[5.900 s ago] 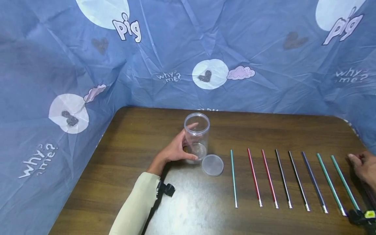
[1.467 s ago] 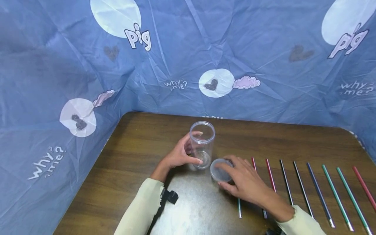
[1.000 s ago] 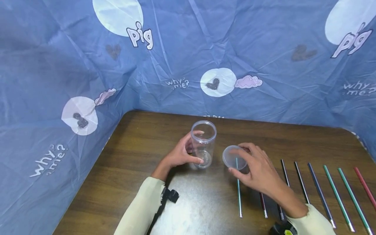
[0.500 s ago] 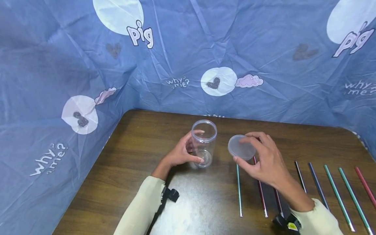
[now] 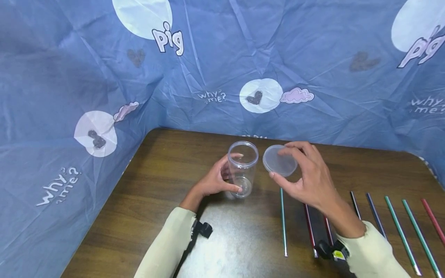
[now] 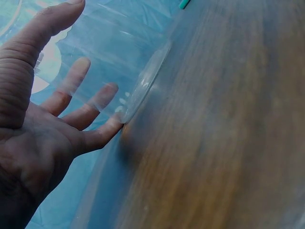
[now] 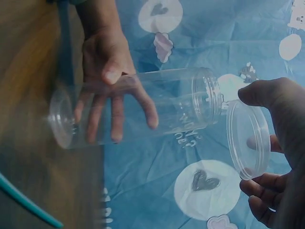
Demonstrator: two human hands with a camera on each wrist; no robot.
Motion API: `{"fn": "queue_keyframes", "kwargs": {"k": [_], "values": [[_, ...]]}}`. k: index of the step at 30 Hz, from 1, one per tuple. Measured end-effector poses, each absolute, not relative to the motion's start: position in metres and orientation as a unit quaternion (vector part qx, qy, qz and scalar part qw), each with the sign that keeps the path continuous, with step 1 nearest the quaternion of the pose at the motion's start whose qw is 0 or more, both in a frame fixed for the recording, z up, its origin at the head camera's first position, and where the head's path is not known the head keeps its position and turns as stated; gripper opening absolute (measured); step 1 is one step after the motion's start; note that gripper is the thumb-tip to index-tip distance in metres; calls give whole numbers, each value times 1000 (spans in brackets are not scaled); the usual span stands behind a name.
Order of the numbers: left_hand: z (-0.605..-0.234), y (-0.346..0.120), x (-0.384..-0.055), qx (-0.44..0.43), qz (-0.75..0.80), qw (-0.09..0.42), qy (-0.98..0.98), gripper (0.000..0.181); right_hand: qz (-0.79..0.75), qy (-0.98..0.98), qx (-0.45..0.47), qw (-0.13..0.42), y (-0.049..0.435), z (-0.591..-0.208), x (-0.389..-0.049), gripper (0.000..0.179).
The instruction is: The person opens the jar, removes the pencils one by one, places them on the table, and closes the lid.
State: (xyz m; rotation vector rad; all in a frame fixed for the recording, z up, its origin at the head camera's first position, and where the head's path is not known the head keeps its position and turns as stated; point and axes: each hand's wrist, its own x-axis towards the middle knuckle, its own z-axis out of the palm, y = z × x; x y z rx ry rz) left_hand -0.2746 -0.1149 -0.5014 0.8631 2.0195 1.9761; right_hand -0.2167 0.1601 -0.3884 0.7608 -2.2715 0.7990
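A clear plastic jar (image 5: 243, 170) stands upright and uncapped on the table, its screw-threaded mouth plain in the right wrist view. My left hand (image 5: 217, 179) holds it from the left side, thumb in front and fingers spread behind the wall; they show through the plastic. My right hand (image 5: 311, 179) pinches a round translucent lid (image 5: 280, 160) by its edge between thumb and fingers. Raised above the table, the lid is tilted and just right of the jar's mouth. In the right wrist view the lid (image 7: 248, 140) faces the jar's open end, with a small gap between them.
Several pencils lie in a row on the brown wooden table (image 5: 167, 173): a teal pencil (image 5: 283, 224) nearest the jar, then red, black, blue and green ones, and a red pencil (image 5: 432, 220) at far right. My right forearm covers some. Blue printed cloth (image 5: 208, 46) hangs behind and left.
My right hand came from the far right, took the lid from the table beside the jar and raised it; it has just moved back toward the jar's mouth. My left hand keeps its hold.
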Motion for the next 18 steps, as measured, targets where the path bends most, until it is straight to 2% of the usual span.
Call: {"fn": "queue_keyframes", "kwargs": {"k": [5, 18], "values": [[-502, -115, -275, 293, 665, 93, 681, 96, 301, -851, 300, 308, 152, -379, -221, 50], [-502, -114, -275, 299, 672, 97, 670, 94, 287, -856, 326, 278, 126, -368, -229, 52]]}}
